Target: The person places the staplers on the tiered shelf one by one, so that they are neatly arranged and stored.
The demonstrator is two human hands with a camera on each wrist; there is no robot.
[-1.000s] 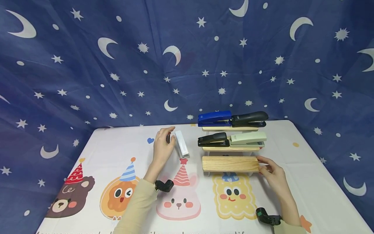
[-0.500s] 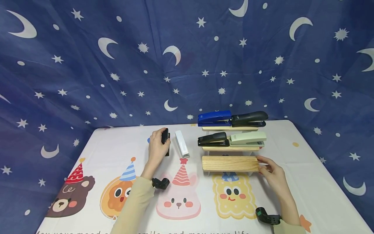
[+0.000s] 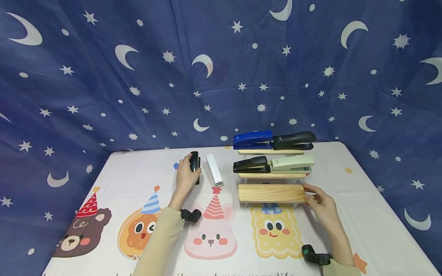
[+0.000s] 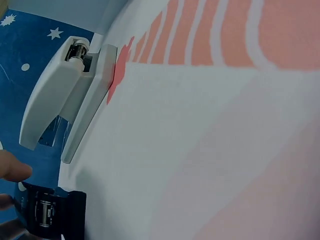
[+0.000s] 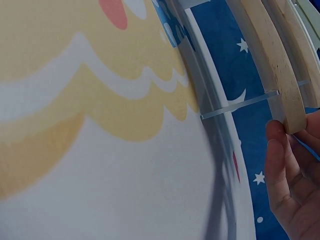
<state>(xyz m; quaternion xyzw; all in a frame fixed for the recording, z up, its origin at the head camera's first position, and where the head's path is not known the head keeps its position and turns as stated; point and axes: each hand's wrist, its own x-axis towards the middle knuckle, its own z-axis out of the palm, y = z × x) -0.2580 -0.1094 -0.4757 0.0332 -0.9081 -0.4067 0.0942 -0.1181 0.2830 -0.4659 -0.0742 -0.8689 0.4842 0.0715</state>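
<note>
My left hand grips a black stapler that lies lengthwise on the table, left of a white stapler. In the left wrist view the thumb and fingers lie on either side of the black stapler, and the white stapler is a short way off. At the right, my right hand pinches the right end of the lowest wooden shelf of a three-step rack. The right wrist view has its fingertips at the end of that wooden board.
On the rack's top step sit a blue stapler and a long black stapler. The middle step carries a small black stapler and a pale green stapler. A starry blue curtain hangs behind the cartoon-printed tablecloth.
My left hand has moved left from beside the white stapler and taken hold of the black stapler. My right hand has kept its place on the shelf's end.
</note>
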